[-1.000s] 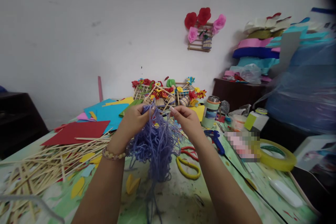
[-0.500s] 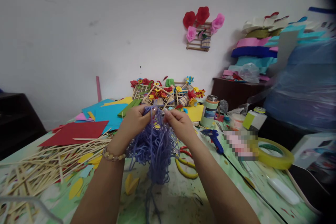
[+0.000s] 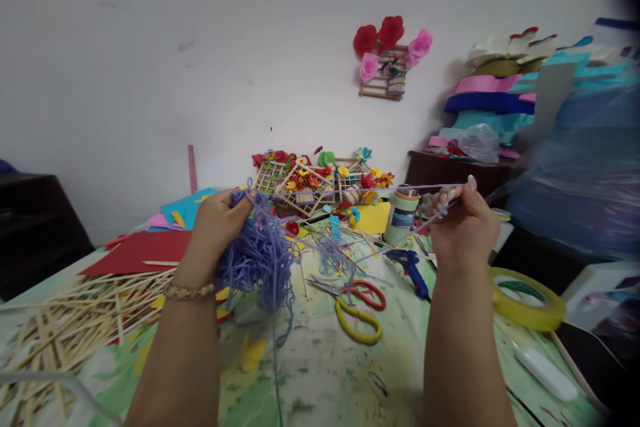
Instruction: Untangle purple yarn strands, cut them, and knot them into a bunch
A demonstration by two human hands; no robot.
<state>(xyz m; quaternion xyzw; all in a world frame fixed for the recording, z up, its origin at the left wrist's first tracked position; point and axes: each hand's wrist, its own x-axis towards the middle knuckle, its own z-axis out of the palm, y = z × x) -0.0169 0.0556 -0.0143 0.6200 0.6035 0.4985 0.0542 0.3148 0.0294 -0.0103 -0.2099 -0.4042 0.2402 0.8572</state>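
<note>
A tangled bundle of purple-blue yarn point(image 3: 263, 257) hangs from my left hand point(image 3: 217, 223), whose fingers pinch it at the top. Off to the right, my right hand point(image 3: 463, 223) is closed on a strand of the same yarn point(image 3: 385, 187), which stretches taut between the two hands. A second, slacker length runs down from my right hand toward loose yarn on the table. Below and between the hands lie scissors point(image 3: 357, 307) with one red and one yellow handle, blades pointing left.
Thin wooden sticks point(image 3: 65, 320) and red paper point(image 3: 137, 253) cover the left side. Stick frames with paper flowers point(image 3: 305, 180) stand at the back. On the right are a blue glue gun point(image 3: 411, 270), a thermos point(image 3: 401, 213) and yellow tape point(image 3: 530, 313).
My right hand has moved far right, drawing a strand out of the bundle. My left hand and the bundle have shifted left, uncovering the scissors.
</note>
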